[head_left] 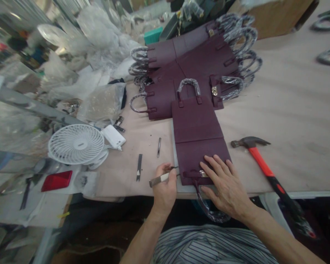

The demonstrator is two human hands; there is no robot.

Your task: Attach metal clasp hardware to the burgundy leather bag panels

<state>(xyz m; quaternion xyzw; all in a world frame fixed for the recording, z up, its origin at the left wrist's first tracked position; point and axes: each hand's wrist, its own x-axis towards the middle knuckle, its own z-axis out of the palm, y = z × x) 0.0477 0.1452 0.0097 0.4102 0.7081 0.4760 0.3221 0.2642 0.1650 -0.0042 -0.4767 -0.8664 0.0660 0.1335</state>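
A dark maroon handbag panel (198, 123) lies flat and unfolded at the table's front edge, on a pale sheet. My right hand (227, 187) rests flat on its near end with fingers spread, beside a small metal clasp (203, 174). The near handle (209, 212), wrapped in clear plastic, hangs over the edge below that hand. At the panel's left side, my left hand (165, 192) is closed round a slim tool with a pale handle and a brown butt (156, 180). Its thin dark tip points at the panel's edge; its exact kind is unclear.
More maroon bag panels (165, 93) with plastic-wrapped handles are piled behind. A claw hammer (261, 161) lies right, its grip past the edge. Two small metal tools, a flat blade (139, 167) and a short rod (159, 147), lie left, near a white fan (76, 145).
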